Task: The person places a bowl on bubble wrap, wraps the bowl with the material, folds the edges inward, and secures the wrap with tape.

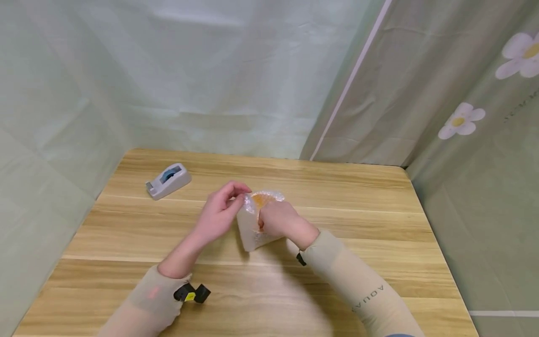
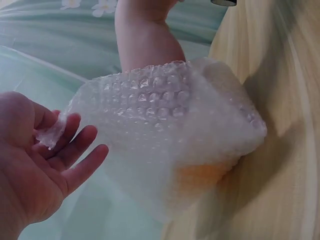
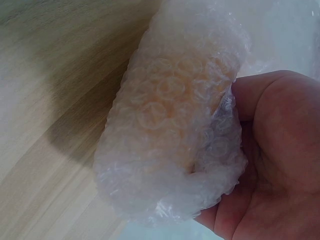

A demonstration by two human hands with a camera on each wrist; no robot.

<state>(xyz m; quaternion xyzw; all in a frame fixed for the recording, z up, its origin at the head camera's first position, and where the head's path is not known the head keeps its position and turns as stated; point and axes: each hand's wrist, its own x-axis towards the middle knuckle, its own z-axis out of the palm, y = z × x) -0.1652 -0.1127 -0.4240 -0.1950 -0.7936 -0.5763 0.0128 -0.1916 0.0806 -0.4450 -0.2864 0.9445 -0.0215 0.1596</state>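
Note:
A bubble wrap pouch (image 1: 249, 229) stands on the table in front of me, with something orange (image 1: 262, 200) showing inside it. In the left wrist view, my left hand (image 2: 37, 160) pinches a corner of the bubble wrap between thumb and forefinger, its other fingers spread loosely. My right hand (image 1: 278, 218) is at the pouch's near right side with fingers curled. The right wrist view shows this right hand (image 3: 280, 155) gripping a fold of bubble wrap (image 3: 220, 140), its fingertips hidden by the wrap. Behind the bubbles, the orange thing (image 3: 165, 110) is blurred.
A grey tape dispenser (image 1: 169, 181) with a blue roll sits at the table's back left. The wooden table (image 1: 358, 206) is bordered by pale green curtains (image 1: 219, 93) at the back and sides.

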